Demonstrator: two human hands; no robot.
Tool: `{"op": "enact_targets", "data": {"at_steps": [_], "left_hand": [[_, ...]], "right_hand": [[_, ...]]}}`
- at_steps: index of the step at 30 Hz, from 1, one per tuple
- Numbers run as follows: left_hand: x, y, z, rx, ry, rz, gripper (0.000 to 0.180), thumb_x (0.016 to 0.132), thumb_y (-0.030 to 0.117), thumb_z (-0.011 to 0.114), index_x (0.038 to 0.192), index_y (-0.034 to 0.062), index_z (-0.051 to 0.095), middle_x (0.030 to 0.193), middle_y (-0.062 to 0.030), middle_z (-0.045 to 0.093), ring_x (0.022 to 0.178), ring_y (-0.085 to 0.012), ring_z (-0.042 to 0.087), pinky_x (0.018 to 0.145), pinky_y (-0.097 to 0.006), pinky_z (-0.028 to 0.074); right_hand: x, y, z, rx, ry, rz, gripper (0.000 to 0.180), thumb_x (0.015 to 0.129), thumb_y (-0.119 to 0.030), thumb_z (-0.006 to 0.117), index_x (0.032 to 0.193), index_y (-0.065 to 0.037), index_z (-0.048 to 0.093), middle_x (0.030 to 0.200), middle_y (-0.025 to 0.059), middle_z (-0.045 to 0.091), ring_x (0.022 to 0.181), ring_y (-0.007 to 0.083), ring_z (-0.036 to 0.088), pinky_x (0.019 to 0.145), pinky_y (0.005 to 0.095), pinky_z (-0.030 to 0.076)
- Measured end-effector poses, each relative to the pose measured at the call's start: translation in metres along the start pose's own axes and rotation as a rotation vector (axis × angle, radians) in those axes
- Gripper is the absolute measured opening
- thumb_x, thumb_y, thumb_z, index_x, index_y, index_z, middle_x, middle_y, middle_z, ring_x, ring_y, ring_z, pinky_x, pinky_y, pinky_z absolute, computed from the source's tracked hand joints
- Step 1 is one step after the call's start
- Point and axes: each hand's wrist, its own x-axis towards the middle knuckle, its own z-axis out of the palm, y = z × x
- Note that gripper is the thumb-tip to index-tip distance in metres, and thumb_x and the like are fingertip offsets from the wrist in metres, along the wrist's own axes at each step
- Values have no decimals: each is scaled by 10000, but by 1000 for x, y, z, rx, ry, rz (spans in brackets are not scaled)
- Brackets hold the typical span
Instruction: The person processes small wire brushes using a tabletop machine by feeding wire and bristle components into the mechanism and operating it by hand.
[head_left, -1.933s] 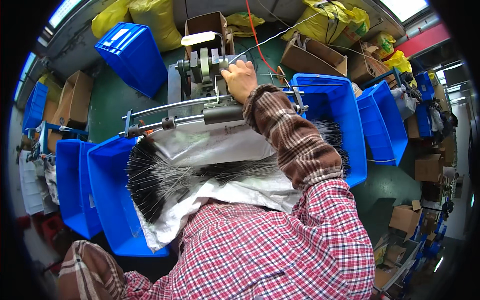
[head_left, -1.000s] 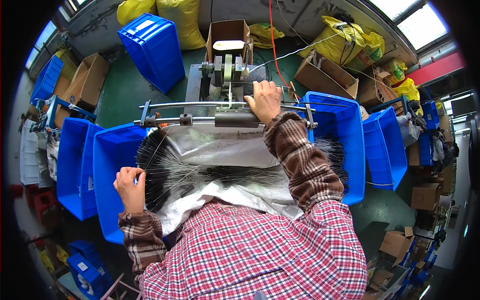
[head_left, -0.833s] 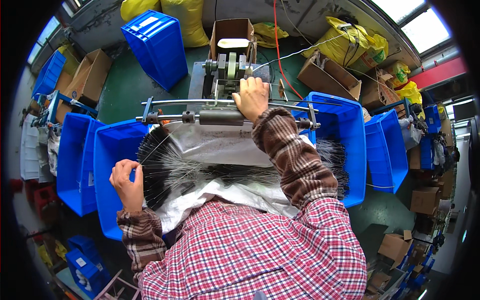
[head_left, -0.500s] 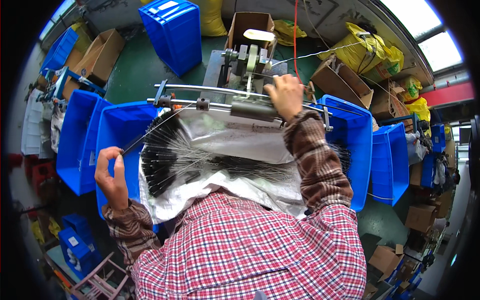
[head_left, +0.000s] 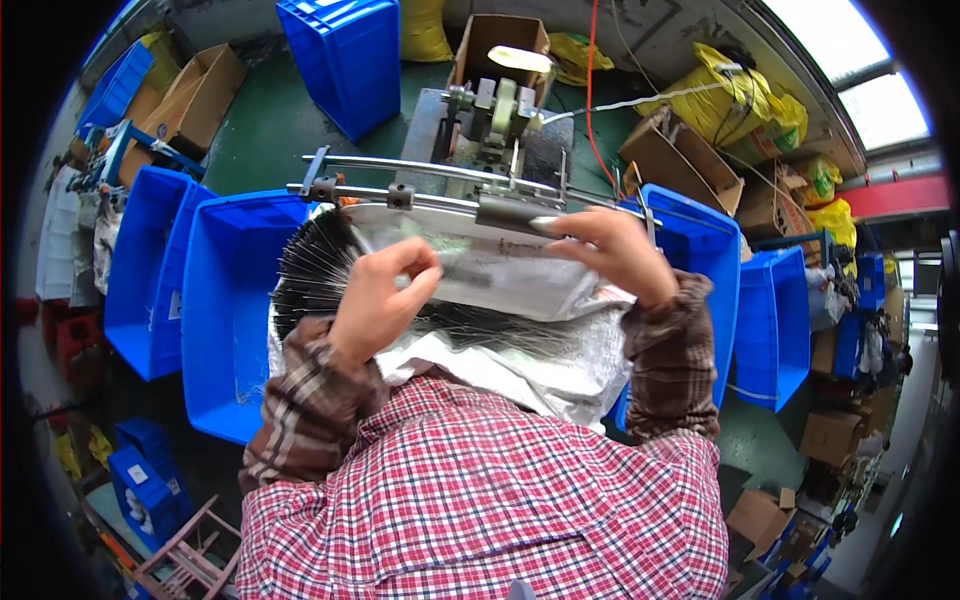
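My left hand point(head_left: 385, 290) is over the near-left part of the white sack point(head_left: 480, 250), its thumb and fingers curled together. Whatever is between them, if anything, is hidden or too blurred to make out. To its left and beneath it lies a bundle of thin wire brushes point(head_left: 310, 260) with black bristle ends fanned out. My right hand point(head_left: 615, 252) is to the right with fingers stretched left, its fingertips close to the dark grey cylinder point(head_left: 505, 212) on the machine's front rod point(head_left: 425, 200). I see nothing held in it.
A small bench machine point(head_left: 500, 115) on a metal plate stands beyond the rods. Blue bins flank me at left point(head_left: 225, 320) and right point(head_left: 725, 290). A tall blue bin point(head_left: 345, 70), cardboard boxes point(head_left: 680, 165) and yellow sacks point(head_left: 700, 100) stand behind. A red hose point(head_left: 592, 110) hangs down.
My left hand has come right from the left bin to above the sack; the thin wire brush it held no longer shows. My right hand has drawn back from the machine towards me.
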Motion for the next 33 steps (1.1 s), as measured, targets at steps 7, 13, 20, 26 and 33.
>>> {"op": "enact_targets", "data": {"at_steps": [7, 13, 20, 26, 33], "left_hand": [[9, 7, 8, -43, 254, 150, 168, 836, 75, 639, 985, -2, 631, 828, -104, 647, 728, -176, 617, 696, -295, 492], [-46, -27, -46, 720, 267, 15, 288, 758, 114, 713, 1039, 83, 655, 889, -63, 586, 873, -246, 552, 796, -367, 404], [-79, -50, -58, 979, 279, -99, 302, 710, 141, 759, 991, 111, 654, 922, -34, 570, 939, -236, 525, 841, -392, 375], [-79, -59, -59, 1014, 281, -92, 142, 747, 95, 706, 875, 112, 647, 849, -26, 595, 892, -225, 544, 827, -382, 371], [-80, -40, -73, 727, 341, -69, 58, 772, 46, 660, 809, 79, 630, 807, -46, 604, 837, -239, 560, 785, -351, 388]], "right_hand": [[51, -9, 67, -217, 419, -394, 91, 781, -65, 597, 871, -64, 606, 715, 95, 591, 738, 270, 592, 670, 397, 454], [111, 97, 60, -697, 546, -29, 140, 822, -137, 531, 830, -150, 671, 778, 36, 609, 835, 234, 564, 761, 390, 414], [123, 97, 62, -737, 522, 3, 176, 819, -144, 531, 873, -165, 697, 824, 20, 610, 896, 221, 549, 801, 386, 391], [128, 104, 62, -685, 524, -48, 186, 823, -140, 523, 886, -155, 697, 843, 18, 617, 906, 222, 552, 811, 385, 394], [85, 85, 55, -706, 622, 17, 520, 737, -295, 749, 1171, -62, 581, 1035, 60, 574, 1005, 250, 518, 830, 407, 385]]}}
